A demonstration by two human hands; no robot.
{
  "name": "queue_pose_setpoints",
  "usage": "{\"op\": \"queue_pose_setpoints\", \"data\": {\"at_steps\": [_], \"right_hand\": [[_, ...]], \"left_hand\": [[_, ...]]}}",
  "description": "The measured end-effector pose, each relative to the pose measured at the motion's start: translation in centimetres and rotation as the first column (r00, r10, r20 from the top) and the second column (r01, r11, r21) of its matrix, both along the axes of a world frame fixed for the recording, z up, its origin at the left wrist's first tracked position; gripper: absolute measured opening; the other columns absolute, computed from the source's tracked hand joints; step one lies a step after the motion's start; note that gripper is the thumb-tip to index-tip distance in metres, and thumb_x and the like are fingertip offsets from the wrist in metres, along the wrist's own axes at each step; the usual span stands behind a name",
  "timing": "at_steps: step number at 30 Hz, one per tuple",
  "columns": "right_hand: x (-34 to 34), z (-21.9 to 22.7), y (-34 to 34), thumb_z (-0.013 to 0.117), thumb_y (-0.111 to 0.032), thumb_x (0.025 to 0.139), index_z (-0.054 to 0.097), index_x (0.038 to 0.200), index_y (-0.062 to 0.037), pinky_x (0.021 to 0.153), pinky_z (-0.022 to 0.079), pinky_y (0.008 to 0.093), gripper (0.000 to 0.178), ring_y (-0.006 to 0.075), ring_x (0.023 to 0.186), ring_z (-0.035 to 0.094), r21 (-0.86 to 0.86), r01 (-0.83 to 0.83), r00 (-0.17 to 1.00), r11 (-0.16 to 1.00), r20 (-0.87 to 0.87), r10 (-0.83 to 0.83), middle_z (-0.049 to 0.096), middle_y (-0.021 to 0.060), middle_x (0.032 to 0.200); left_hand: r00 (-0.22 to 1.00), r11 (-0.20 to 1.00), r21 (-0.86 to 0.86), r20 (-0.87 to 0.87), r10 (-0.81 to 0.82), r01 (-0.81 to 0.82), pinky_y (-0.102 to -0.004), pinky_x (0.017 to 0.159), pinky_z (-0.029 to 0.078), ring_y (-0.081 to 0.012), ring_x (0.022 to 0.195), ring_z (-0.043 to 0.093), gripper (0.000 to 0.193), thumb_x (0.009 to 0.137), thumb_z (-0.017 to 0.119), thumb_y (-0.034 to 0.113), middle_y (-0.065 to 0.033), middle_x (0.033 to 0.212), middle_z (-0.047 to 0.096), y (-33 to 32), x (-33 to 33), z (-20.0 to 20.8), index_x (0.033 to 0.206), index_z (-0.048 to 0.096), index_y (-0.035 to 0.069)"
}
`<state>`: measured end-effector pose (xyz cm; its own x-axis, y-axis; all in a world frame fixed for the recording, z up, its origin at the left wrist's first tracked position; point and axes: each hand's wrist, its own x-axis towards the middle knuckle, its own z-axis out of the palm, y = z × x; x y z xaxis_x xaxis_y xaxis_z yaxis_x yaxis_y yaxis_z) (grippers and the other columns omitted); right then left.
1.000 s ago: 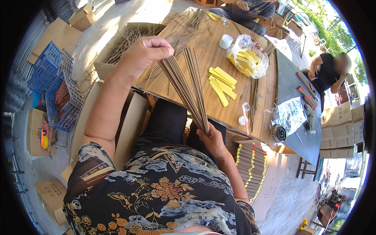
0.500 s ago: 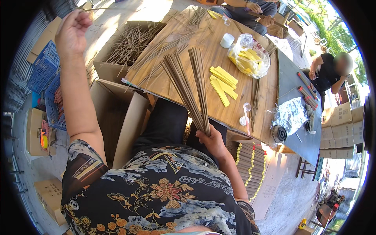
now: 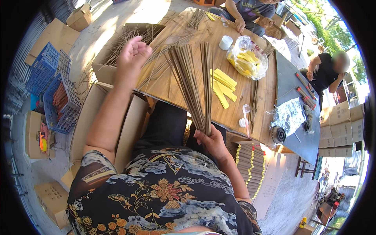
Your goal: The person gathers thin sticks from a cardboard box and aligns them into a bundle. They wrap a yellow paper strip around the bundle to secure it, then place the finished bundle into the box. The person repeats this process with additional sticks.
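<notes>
My right hand (image 3: pixel 213 141) is closed round the lower ends of a bundle of thin brown sticks (image 3: pixel 187 84), which fan upward in front of my lap. A narrower cluster stands a little apart on the bundle's right side. My left hand (image 3: pixel 134 56) is raised between the stick-filled carton and the wooden table, its fingers loosely bent and the thumb apart. I see nothing in it. Loose brown sticks (image 3: pixel 154 72) lie scattered on the table near it. Flat yellow strips (image 3: pixel 224 82) rest on the table just right of the bundle.
A carton of sticks (image 3: pixel 117 51) stands left of the wooden table (image 3: pixel 188 35); a second open carton (image 3: pixel 135 117) is by my legs. A clear bag of yellow strips (image 3: pixel 247 58) and a white tub (image 3: pixel 226 42) sit farther back. Two people work beyond. Blue crates (image 3: pixel 58 113) stand left.
My left hand has swung right and lower from the far left, and the thin stick by its fingers is out of sight. The bundle in my right hand has turned slightly more upright.
</notes>
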<state>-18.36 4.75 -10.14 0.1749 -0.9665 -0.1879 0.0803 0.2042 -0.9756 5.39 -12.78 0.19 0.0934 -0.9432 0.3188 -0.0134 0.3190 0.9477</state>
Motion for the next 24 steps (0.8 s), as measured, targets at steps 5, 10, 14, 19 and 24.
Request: {"op": "queue_pose_setpoints", "data": {"at_steps": [5, 10, 14, 19, 24], "right_hand": [[0.1, -0.1, 0.1, 0.054, -0.011, 0.087, 0.05, 0.109, -0.0015, 0.065, 0.043, 0.0219, 0.024, 0.009, 0.071, 0.051, -0.053, 0.034, 0.98, 0.998, -0.196, -0.044, 0.058, 0.0029, 0.083], [0.2, 1.0, 0.2, 0.055, -0.011, 0.085, 0.048, 0.118, -0.0017, 0.079, 0.043, 0.0274, 0.035, 0.0182, 0.089, 0.056, -0.149, 0.028, 0.915, 0.989, -0.394, -0.085, 0.059, 0.0125, 0.098], [-0.1, 0.9, 0.4, 0.055, -0.01, 0.085, 0.047, 0.12, -0.0019, 0.082, 0.043, 0.0284, 0.037, 0.022, 0.095, 0.057, -0.184, 0.016, 0.899, 0.983, -0.428, -0.095, 0.059, 0.0157, 0.102], [-0.2, 0.8, 0.5, 0.056, -0.01, 0.085, 0.047, 0.12, -0.0018, 0.083, 0.042, 0.0288, 0.037, 0.0238, 0.097, 0.057, -0.216, 0.021, 0.892, 0.976, -0.437, -0.116, 0.058, 0.0165, 0.104], [-0.4, 0.6, 0.7, 0.056, -0.009, 0.084, 0.047, 0.12, -0.0015, 0.084, 0.042, 0.0287, 0.037, 0.024, 0.098, 0.057, -0.228, 0.021, 0.883, 0.973, -0.452, -0.125, 0.058, 0.0167, 0.105]], "left_hand": [[0.957, 0.947, -0.297, 0.287, -0.033, 0.122, -0.0178, 0.063, 0.039, -0.0039, 0.07, 0.046, 0.013, 0.08, 0.064, 0.007, 0.0035, 0.079, 0.053, 4.8, -3.7, 1.0, 0.092, 0.062, 0.002], [0.979, 0.992, 0.015, 0.161, -0.127, 0.127, -0.0146, 0.055, 0.034, 0.0003, 0.062, 0.041, 0.017, 0.084, 0.062, 0.015, 0.0064, 0.069, 0.051, 4.2, -4.8, 0.4, 0.084, 0.061, -0.001], [0.98, 0.993, 0.059, 0.165, -0.109, 0.101, -0.0152, 0.051, 0.03, 0.0006, 0.059, 0.038, 0.017, 0.083, 0.063, 0.017, 0.0071, 0.066, 0.049, 4.2, -5.1, 0.7, 0.079, 0.061, 0.0], [0.966, 0.996, 0.059, 0.244, -0.083, 0.071, -0.016, 0.048, 0.028, 0.0006, 0.057, 0.035, 0.018, 0.083, 0.063, 0.018, 0.0077, 0.063, 0.047, 3.9, -5.2, 0.9, 0.077, 0.061, 0.0], [0.967, 0.991, 0.099, 0.232, -0.107, 0.086, -0.0158, 0.046, 0.027, 0.001, 0.055, 0.034, 0.018, 0.083, 0.063, 0.017, 0.008, 0.062, 0.047, 3.5, -4.8, 0.5, 0.076, 0.061, 0.001]]}}
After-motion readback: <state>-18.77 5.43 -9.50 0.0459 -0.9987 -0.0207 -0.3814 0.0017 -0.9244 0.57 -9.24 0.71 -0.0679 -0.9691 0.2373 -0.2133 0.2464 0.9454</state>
